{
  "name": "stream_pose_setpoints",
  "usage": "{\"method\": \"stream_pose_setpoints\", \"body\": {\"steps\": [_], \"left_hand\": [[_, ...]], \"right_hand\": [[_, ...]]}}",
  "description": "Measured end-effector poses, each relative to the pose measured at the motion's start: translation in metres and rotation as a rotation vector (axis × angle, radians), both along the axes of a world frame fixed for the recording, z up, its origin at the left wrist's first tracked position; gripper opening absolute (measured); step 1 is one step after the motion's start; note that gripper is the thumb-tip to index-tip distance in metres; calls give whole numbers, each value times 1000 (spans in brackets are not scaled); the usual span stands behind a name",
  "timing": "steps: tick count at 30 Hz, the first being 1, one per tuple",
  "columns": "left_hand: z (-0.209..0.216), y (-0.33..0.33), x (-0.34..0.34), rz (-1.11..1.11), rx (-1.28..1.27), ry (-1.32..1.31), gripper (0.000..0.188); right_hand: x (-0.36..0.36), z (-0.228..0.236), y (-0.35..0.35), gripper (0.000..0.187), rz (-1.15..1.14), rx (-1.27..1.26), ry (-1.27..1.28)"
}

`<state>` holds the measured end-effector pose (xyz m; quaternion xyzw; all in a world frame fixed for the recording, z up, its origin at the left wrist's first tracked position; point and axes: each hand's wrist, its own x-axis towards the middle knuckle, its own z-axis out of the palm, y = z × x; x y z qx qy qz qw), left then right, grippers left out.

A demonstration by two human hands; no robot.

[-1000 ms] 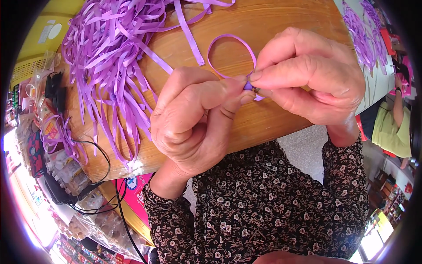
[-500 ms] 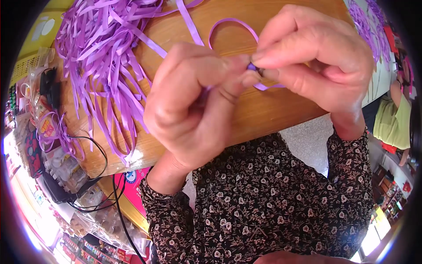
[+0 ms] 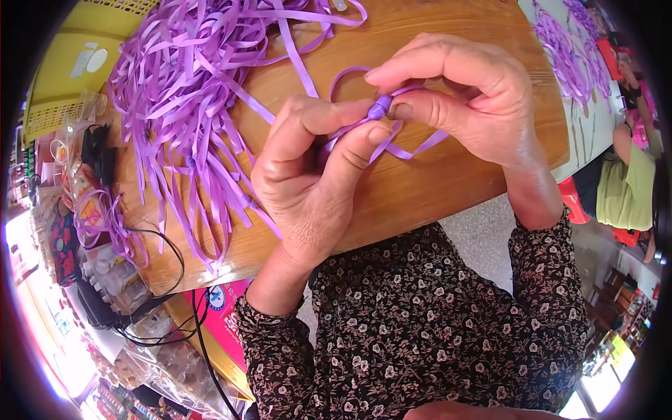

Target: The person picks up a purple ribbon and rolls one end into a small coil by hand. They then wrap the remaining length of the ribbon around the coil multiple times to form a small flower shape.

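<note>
A small purple barrel-shaped plastic piece (image 3: 380,107) sits on a purple ribbon between my two hands, above the wooden table. My left hand (image 3: 308,164) pinches the ribbon and the piece's lower end between thumb and forefinger. From the other side my right hand (image 3: 465,98) curls around the ribbon (image 3: 409,89), its thumb tip beside the piece and its forefinger just above. Loops of this ribbon hang below and behind the fingers. Left of my hands lies a large tangled heap of purple ribbons (image 3: 185,91), its loose ends trailing toward the near table edge.
The wooden table (image 3: 392,203) has a yellow basket (image 3: 77,77) at its far left. Bagged goods (image 3: 115,280) and black cables (image 3: 199,322) crowd the left side. More purple ribbons (image 3: 567,63) lie on a pale surface at right, near a person in a yellow-green garment (image 3: 623,185).
Both hands have shifted slightly in the view. The right fingers have opened from a tight pinch, and the purple plastic piece, mostly covered before, now shows between the hands.
</note>
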<state>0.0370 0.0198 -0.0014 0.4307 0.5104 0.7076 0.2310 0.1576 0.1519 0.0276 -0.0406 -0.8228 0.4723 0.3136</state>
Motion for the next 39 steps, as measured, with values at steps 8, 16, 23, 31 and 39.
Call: {"method": "stream_pose_setpoints", "body": {"steps": [8, 16, 23, 31, 39], "left_hand": [[4, -2, -2, -52, -131, -148, 12], [3, -2, -6, -31, -155, 107, 13], [7, -4, -3, -17, -168, 217, 15], [8, -1, -3, 19, -145, 376, 12], [1, 0, -4, 52, -63, 477, 16]], "right_hand": [[0, 0, 4, 20, -11, 142, -10], [0, 3, 0, 23, -22, 203, -26], [1, 2, 2, 26, -62, 358, -35], [2, -2, -2, 25, -110, 496, -73], [2, -3, 3, 26, -66, 683, 62]]}}
